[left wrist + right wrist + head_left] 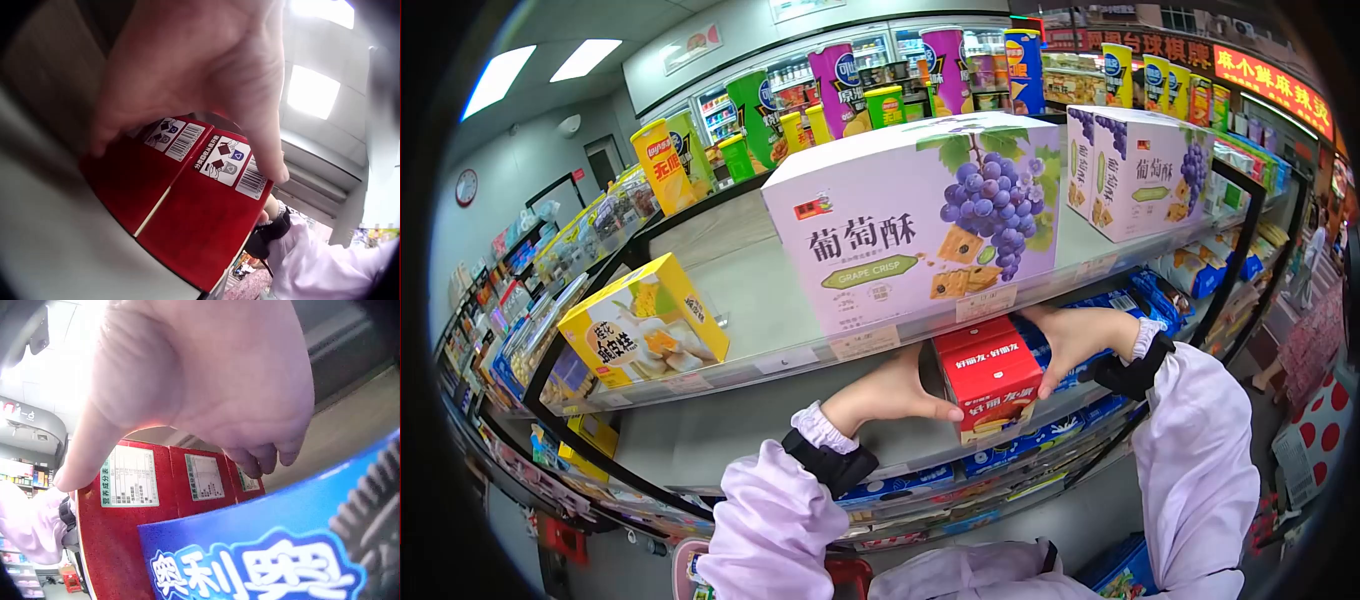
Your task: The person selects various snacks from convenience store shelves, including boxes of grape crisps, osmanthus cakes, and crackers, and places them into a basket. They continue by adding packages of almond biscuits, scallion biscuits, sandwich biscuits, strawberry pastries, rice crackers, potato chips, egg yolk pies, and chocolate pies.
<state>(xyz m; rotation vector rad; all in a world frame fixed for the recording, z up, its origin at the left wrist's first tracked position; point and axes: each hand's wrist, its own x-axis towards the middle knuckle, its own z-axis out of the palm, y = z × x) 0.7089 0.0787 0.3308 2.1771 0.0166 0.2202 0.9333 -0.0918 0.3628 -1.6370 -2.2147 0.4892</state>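
A row of red snack boxes, one behind another, stands on the lower shelf at the middle of the head view. My left hand grips the row's left side, its thumb at the front edge. On the opposite side my right hand holds the row, thumb also toward the front. Barcodes show on the red boxes under the left palm; the right wrist view shows white nutrition labels on several red boxes. Close beside them on the right is a blue cookie pack, overlapping their lower part in that view.
Above, the upper shelf holds large lilac grape crisp boxes and a yellow box. Its clear front edge with price tags runs just over my hands. Blue packs lie to the right, and a dark shelf post stands there.
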